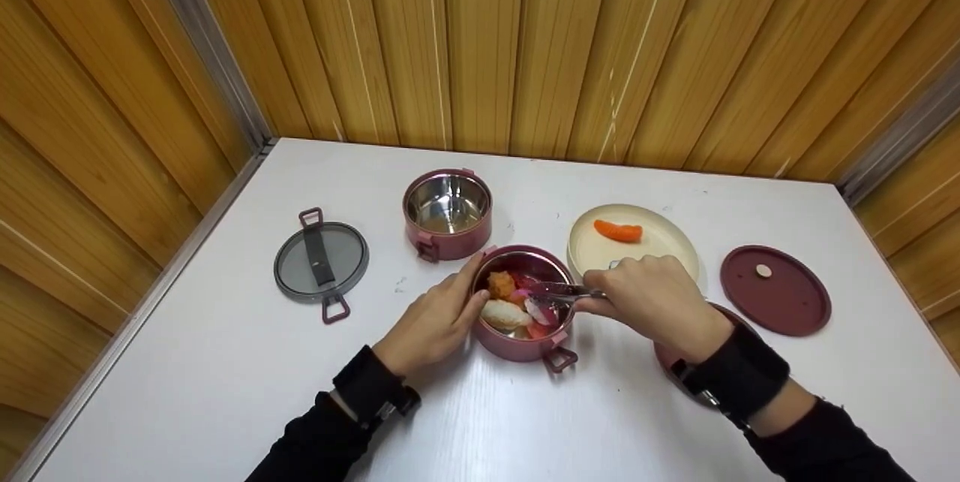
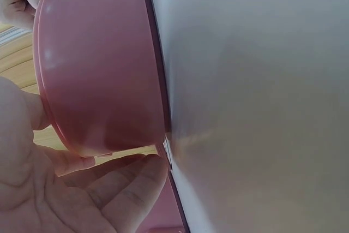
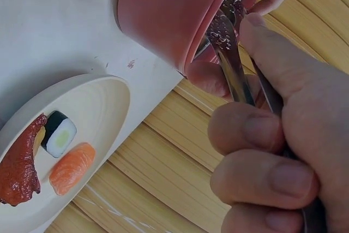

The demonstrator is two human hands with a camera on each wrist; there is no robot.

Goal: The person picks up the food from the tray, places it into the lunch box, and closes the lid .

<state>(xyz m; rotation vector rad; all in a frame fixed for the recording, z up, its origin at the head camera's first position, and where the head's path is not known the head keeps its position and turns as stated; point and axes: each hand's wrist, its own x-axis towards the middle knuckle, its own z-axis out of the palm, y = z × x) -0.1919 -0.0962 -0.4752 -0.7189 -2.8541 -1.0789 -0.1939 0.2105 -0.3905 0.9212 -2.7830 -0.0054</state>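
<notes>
A pink round lunch box stands on the white table with pieces of food inside, among them an orange fried lump and a pale oval piece. My left hand rests against its left side, thumb and fingers spread along the wall and rim. Metal tongs are gripped in my right hand, their tips down inside the box among the food. Behind that hand a cream plate carries an orange salmon piece, a sushi roll and a glazed brown piece of meat.
An uncovered pink container with a steel inside stands behind the lunch box. To the left lies a grey see-through lid with two clips. A maroon lid lies at right; a reddish round item is partly under my right wrist.
</notes>
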